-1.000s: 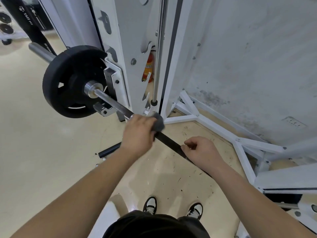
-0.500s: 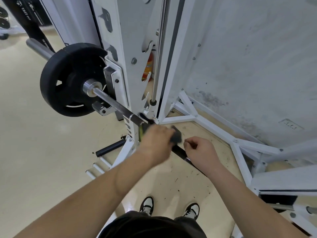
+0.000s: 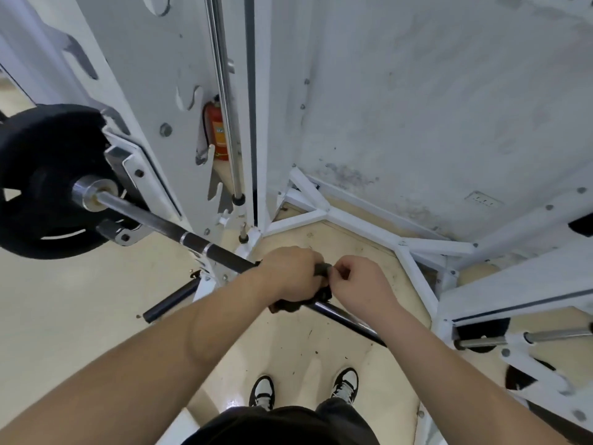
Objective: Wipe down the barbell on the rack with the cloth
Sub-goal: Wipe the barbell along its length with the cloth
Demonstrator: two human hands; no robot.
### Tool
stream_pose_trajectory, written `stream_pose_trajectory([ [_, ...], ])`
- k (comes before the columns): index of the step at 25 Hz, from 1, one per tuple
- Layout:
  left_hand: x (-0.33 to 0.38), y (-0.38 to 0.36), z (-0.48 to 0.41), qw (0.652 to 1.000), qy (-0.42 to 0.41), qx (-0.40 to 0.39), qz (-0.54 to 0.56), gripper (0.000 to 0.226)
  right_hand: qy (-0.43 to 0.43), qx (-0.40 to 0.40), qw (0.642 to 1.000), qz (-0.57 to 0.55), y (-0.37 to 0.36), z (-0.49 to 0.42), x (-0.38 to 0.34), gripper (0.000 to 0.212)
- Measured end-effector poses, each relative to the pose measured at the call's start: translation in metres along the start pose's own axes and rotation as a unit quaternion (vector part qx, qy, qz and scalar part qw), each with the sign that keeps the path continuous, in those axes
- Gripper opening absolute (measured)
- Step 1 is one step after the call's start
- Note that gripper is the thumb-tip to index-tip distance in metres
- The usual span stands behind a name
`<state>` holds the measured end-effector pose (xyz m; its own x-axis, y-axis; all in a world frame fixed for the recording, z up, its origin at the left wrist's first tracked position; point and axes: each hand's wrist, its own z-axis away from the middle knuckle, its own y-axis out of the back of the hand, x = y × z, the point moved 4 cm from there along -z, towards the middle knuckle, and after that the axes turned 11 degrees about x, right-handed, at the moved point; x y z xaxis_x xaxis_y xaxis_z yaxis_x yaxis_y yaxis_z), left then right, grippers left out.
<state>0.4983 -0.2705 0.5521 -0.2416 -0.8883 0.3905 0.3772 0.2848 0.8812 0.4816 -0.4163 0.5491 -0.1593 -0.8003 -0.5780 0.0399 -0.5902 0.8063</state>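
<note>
Both hands sit close together on the barbell [image 3: 167, 223], which lies across the rack [image 3: 192, 91] running from the black plate [image 3: 41, 181] toward me. My left hand [image 3: 290, 276] is clamped around the dark cloth [image 3: 316, 292] on the shaft; my right hand [image 3: 362, 285] pinches its edge. Pulling unevenly could slip the cloth off or roll the bar. No lettering is readable; the extinguisher [image 3: 215, 130] label is too blurred.

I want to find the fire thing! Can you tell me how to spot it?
Find the tall white metal rack upright behind the round black weight plate. Through the gap beside its shiny steel guide rod stands a small red cylinder fire extinguisher, the only red object among white and black gear.
</note>
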Motion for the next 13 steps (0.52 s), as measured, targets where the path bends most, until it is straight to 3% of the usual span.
stream_pose_trajectory([
  [2,-0.026,0.018,-0.01,0.999,0.036,-0.03,0.002,0.029,-0.005,0.001,1.0,-0.012,0.006,-0.002,0.004,0.02],
  [6,-0.084,0.044,-0.025,0.976,0.17,-0.037,-0.133,0.035,-0.009,-0.013,0.999,-0.05,0.0,0.004,-0.005,0.018],
  [8,-0.063,0.026,-0.015,0.985,0.151,-0.003,-0.08,0.032,-0.001,-0.016,0.999,-0.043,-0.009,0.006,-0.012,0.017],
  [11,-0.028,0.004,0.018,0.994,0.045,0.094,0.019,0.025,-0.001,-0.003,1.0,-0.017,-0.015,0.004,-0.02,0.014],
  [13,-0.054,0.015,0.036,0.981,0.068,0.172,0.062,0.023,0.008,-0.003,1.0,-0.007,-0.017,0.005,-0.026,0.013],
])
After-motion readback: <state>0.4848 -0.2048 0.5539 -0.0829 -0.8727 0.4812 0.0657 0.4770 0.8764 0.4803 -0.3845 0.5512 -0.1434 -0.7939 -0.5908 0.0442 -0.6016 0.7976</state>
